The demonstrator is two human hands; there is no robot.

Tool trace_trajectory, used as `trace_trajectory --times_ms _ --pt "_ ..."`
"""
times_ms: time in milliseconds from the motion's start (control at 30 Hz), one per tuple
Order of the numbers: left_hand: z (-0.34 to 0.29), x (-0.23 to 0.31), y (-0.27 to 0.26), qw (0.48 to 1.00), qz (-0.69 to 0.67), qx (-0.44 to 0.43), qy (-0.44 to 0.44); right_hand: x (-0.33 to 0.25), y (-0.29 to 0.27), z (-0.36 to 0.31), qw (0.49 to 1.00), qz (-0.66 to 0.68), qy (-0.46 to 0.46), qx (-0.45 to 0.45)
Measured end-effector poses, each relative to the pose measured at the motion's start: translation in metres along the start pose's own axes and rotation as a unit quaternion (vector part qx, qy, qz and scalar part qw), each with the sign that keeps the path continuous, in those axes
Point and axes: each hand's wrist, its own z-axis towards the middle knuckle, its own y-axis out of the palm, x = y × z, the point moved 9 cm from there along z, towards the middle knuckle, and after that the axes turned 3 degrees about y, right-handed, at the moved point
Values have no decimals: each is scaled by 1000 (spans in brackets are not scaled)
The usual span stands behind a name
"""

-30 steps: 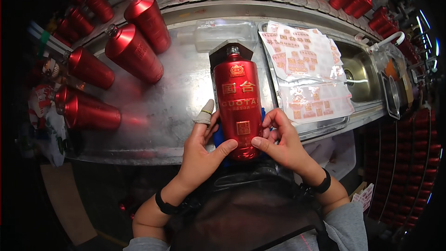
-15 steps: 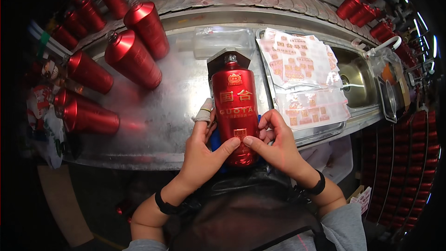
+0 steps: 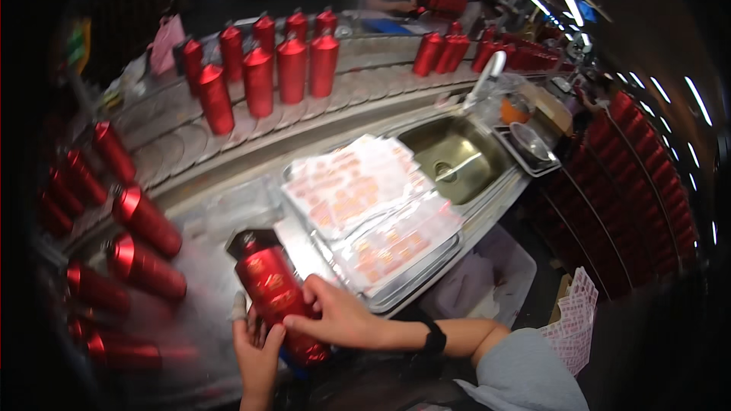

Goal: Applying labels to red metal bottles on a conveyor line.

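A red bottle (image 3: pixel 266 278) lies face up between both hands, over the near part of the metal table (image 3: pixel 199 318). Its long axis slants across the scene: the neck points far and left, the base near and right. A dark angular plate (image 3: pixel 236 242) shows behind the neck, and something blue peeks out by the base. The right hand (image 3: pixel 339 316) pinches the bottle's right side, its thumb on the front and its fingers bent along the edge. The left hand (image 3: pixel 257 346) is cupped at the bottle's left side, with a pale cover (image 3: pixel 239 307) on one fingertip; blur hides how firmly it holds, so I cannot tell. Just to the right lie printed sheets (image 3: pixel 354 186), with a sink (image 3: pixel 478 151) beyond. Other red bottles (image 3: pixel 148 268) stand on the left
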Motion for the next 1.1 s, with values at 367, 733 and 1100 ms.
trace_trajectory --times_ms 367,733,1100 --pt "8 23 30 998 40 -27 34 8 -9 -2 996 73 -41 3" --pt "8 28 36 997 57 -22 40 8 -5 -8 992 101 -40 -62" --pt "9 26 38 996 70 -20 52 7 -6 -9 991 102 -49 -68"
